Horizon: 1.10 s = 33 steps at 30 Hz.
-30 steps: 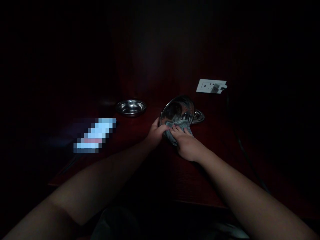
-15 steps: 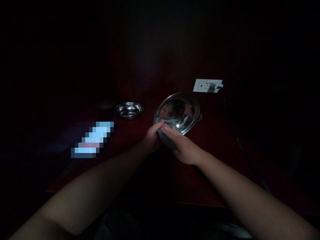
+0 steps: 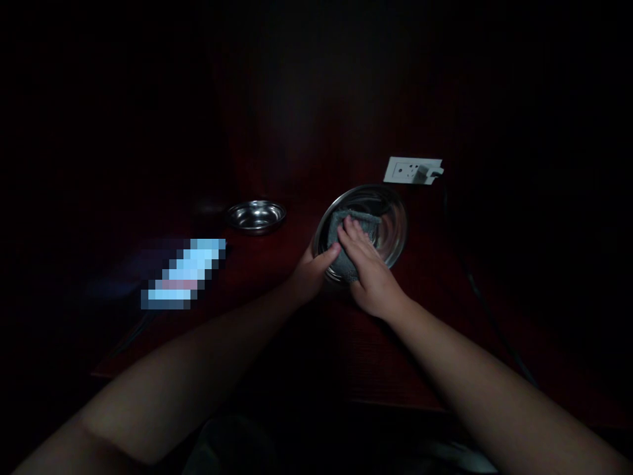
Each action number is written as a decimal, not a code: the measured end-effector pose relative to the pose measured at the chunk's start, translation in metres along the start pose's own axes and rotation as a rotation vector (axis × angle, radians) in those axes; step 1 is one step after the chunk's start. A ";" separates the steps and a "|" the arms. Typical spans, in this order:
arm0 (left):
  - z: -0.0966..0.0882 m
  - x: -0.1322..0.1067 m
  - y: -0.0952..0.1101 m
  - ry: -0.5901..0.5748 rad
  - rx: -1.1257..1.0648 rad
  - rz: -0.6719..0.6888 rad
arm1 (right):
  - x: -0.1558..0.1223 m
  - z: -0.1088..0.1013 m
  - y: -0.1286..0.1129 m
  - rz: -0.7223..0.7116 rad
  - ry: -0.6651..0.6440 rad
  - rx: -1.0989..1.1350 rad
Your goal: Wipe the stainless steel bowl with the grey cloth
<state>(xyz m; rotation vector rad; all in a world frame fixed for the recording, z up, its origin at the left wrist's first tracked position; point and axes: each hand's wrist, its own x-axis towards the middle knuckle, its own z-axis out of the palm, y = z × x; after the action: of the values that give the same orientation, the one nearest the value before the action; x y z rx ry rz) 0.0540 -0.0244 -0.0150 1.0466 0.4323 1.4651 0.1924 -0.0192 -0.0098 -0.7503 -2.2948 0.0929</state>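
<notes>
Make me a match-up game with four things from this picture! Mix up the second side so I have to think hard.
Things:
1. left hand
2. cloth
3. metal dish
4. socket plate

Places and states:
A. white, with a plug in it
B. inside the tilted bowl, under the right hand
C. on the dark red table, apart from both hands
D. gripping the tilted bowl at its edge

Right pairs: 1-D, 2-B, 3-C, 4-A
</notes>
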 end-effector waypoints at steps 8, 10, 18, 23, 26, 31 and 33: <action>-0.008 0.000 0.000 0.004 0.058 -0.003 | 0.004 -0.009 0.008 0.130 -0.011 -0.157; -0.008 0.000 -0.001 0.029 0.082 0.015 | 0.005 -0.011 0.008 0.173 -0.035 -0.207; -0.010 0.003 0.000 0.168 0.209 0.142 | 0.001 -0.002 0.003 0.220 -0.139 -0.375; -0.019 0.007 -0.003 0.263 0.238 0.184 | 0.000 -0.003 -0.001 0.127 -0.332 -0.269; -0.022 0.008 -0.004 0.296 0.256 0.173 | 0.000 -0.006 -0.004 0.065 -0.394 -0.077; -0.018 0.007 -0.004 0.369 0.147 0.080 | -0.002 -0.001 -0.007 -0.072 -0.283 0.357; -0.017 0.006 -0.004 0.392 0.128 0.058 | -0.002 0.004 -0.007 -0.086 -0.224 0.435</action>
<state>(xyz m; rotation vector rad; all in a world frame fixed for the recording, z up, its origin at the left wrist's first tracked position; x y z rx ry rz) 0.0439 -0.0123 -0.0251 0.8755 0.7883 1.7184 0.1880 -0.0256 -0.0123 -0.4311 -2.3900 0.6423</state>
